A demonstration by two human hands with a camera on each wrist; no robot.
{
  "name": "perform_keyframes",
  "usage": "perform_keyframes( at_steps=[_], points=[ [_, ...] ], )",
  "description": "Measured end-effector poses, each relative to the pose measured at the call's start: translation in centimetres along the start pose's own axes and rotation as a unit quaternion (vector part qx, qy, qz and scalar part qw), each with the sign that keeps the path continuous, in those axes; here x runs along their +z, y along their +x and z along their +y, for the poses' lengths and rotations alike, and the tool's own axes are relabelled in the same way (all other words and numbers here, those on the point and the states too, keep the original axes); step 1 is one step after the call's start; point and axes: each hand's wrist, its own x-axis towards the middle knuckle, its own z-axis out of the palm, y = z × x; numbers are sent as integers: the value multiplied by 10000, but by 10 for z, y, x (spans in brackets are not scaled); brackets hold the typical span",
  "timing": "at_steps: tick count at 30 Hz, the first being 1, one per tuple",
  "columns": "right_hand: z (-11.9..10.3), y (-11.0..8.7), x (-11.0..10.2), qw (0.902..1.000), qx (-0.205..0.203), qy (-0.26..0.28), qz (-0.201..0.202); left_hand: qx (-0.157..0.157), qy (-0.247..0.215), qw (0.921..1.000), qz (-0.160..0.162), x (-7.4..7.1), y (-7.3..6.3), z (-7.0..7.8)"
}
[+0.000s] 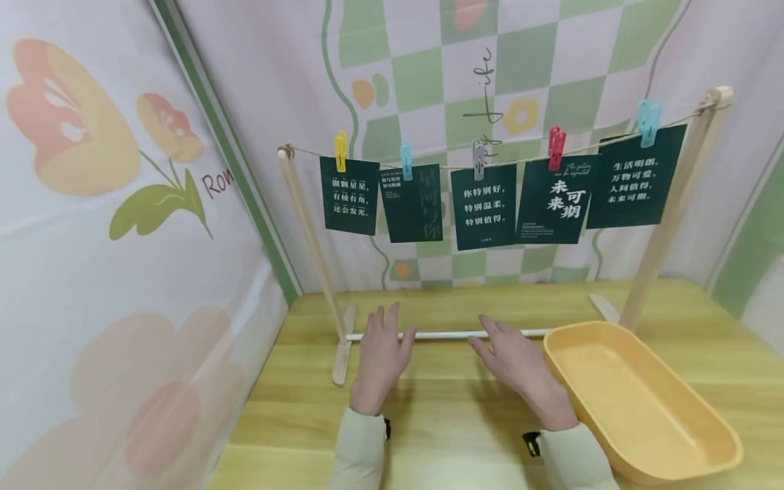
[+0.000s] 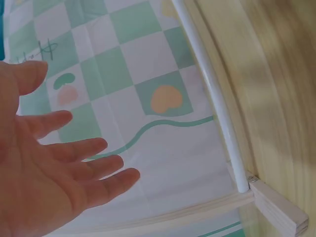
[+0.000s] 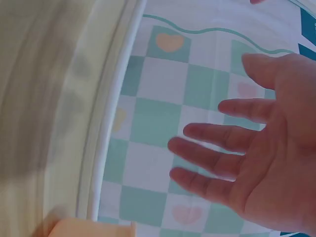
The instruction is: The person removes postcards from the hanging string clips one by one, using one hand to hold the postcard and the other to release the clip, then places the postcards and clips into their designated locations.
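left post [image 1: 314, 245]: wooden, on a flat foot that likely keeps it from tipping; the string [image 1: 452, 167] is tied at its top.
left card [image 1: 350, 211]: hung by a yellow clip [image 1: 341, 151] pinning its upper edge to the string.
left hand [image 1: 384, 354]: fingers straight and apart, gripping nothing; it seems clear of the rod.
second card [image 1: 413, 216]: under a blue clip [image 1: 406, 160], a little tilted.
white rod [image 1: 444, 335]: low between the posts, probably bracing them so the string stays stretched; its right end is hidden by the tray.
middle card [image 1: 486, 204]: held up by a grey clip [image 1: 478, 160].
right hand [image 1: 517, 357]: fingers spread, holding nothing, near the rod.
fourth card [image 1: 554, 204]: red clip [image 1: 556, 148], lettering facing forward, seemingly for reading.
tray [image 1: 643, 408]: yellow, on the table beside the right hand, within easy reach.
right card [image 1: 637, 184]: pale blue clip [image 1: 649, 122], highest, as the string rises here.
right post [image 1: 674, 214]: wooden, anchoring the string's other end.
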Motion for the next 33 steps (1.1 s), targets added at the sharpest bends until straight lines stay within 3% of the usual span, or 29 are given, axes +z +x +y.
perform_keyframes(
  at_steps=[6, 8, 12, 15, 17, 23, 28, 33],
  points=[
    [-5, 16, -10, 9974, -197, 633, 274, 27, -338, 9986, 396, -5, 3, 0],
    [-10, 22, -18, 9959, -169, 836, 306, -28, -464, 9979, 450, -6, 5, 2],
    [-22, 36, -38, 9910, -253, 1238, 439, -63, -624, 9943, 866, -14, 13, 4],
    [-33, 47, -53, 9846, -539, 1490, 731, -31, -711, 9900, 1219, -24, 21, 1],
    [-41, 55, -64, 9788, -782, 1620, 982, -34, -874, 9887, 1214, -31, 25, -2],
    [-60, 74, -96, 9578, -1525, 1561, 1871, -26, -1675, 9817, 905, -45, 37, -7],
    [-80, 83, -124, 9452, -2061, 1540, 2012, 136, -2110, 9704, 1170, -60, 48, -10],
    [-106, 99, -151, 9355, -2680, 971, 2086, 94, -2322, 9602, 1549, -80, 61, -13]
  ],
)
